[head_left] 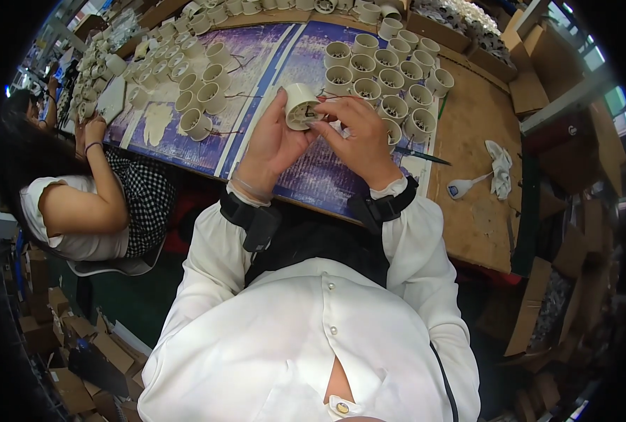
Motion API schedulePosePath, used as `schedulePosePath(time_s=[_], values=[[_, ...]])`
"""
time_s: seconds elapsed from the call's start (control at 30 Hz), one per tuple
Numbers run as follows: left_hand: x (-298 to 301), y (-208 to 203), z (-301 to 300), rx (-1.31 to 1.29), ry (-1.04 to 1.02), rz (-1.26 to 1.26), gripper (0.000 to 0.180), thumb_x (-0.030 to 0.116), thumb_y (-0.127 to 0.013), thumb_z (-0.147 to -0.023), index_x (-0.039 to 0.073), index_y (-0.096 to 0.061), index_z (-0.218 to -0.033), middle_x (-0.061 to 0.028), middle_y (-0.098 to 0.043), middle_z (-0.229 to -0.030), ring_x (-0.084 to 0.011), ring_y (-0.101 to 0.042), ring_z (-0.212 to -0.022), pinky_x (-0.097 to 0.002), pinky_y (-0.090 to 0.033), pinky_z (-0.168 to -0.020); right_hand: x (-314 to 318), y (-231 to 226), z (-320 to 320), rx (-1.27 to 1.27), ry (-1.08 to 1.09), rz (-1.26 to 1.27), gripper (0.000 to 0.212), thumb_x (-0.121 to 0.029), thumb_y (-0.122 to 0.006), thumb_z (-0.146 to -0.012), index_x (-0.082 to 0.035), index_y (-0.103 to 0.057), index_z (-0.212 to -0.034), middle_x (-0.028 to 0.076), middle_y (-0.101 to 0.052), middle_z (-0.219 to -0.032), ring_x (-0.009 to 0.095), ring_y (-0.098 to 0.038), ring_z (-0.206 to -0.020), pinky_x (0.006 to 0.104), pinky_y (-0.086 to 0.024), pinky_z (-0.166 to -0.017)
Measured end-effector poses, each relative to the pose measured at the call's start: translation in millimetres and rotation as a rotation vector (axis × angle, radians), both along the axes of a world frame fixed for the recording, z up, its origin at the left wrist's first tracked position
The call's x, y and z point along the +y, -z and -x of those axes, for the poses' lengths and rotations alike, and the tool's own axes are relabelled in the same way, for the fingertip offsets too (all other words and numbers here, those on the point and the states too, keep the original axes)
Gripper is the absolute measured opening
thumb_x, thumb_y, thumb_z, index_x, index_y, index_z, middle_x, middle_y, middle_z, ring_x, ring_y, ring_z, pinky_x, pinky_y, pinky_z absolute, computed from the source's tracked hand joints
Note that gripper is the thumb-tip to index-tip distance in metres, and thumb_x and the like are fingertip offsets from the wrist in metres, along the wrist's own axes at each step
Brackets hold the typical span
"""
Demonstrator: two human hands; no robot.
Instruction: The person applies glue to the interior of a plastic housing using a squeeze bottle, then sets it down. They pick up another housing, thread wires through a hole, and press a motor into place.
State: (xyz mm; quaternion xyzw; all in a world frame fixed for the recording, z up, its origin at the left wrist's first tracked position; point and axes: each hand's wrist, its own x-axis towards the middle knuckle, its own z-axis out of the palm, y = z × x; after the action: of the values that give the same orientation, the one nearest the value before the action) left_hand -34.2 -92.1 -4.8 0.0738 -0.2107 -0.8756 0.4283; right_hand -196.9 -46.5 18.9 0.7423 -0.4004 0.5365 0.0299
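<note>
Above the table's near edge, my left hand [273,141] is wrapped round a cream plastic cup-shaped housing [300,98], tilted so its open end faces right. My right hand [358,130] is at that opening, thumb and fingertips pinched together by a small part inside. What the pinch holds is too small to make out. Thin reddish wires show near the housing. Just beyond my right hand stand several rows of similar cream cups [365,89] with small dark and metallic bits in them. More cups with thin wires [211,95] stand on the left of the table.
A white rag [499,169], a small white spatula-like tool [462,187] and a dark pen-like tool [423,156] lie on the right. Open cardboard boxes [485,56] of small parts line the far right. A co-worker [80,204] sits at the left. Cartons [102,359] crowd the floor.
</note>
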Motion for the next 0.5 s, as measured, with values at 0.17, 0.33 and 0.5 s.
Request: schedulePosePath(time_s=[0.17,0.33,0.5], values=[[3,-5,3,-0.017,-0.044,-0.005,0.052,0.040,-0.028,-0.100,-0.002,-0.044,-0.126,-0.0177,-0.051,-0.125,-0.0274,-0.050,-0.115,-0.0397,-0.042,-0.096,3,-1,-1,-0.004,0.011,-0.078,0.017,-0.008,-0.073,-0.071,-0.005,-0.064,-0.086,0.008,-0.063,-0.085,0.024,-0.062,-0.078,0.0310,-0.049,-0.066],[10,-13,9,-0.087,-0.050,-0.067,0.049,0.039,-0.029,-0.100,0.001,-0.045,-0.126,-0.0155,-0.052,-0.125,-0.0262,-0.051,-0.113,-0.0388,-0.042,-0.095,5,-3,-2,-0.007,0.014,-0.071,0.017,-0.007,-0.072,-0.071,-0.005,-0.063,-0.085,0.008,-0.063,-0.084,0.025,-0.061,-0.076,0.0315,-0.049,-0.065],[11,-8,11,-0.079,-0.024,0.039,0.043,0.037,-0.032,-0.099,0.004,-0.048,-0.122,-0.0110,-0.056,-0.118,-0.0228,-0.054,-0.107,-0.0367,-0.043,-0.092,7,-4,-2,-0.047,0.010,-0.123,0.017,-0.007,-0.072,-0.070,-0.004,-0.063,-0.084,0.008,-0.063,-0.082,0.026,-0.061,-0.075,0.0328,-0.048,-0.064]])
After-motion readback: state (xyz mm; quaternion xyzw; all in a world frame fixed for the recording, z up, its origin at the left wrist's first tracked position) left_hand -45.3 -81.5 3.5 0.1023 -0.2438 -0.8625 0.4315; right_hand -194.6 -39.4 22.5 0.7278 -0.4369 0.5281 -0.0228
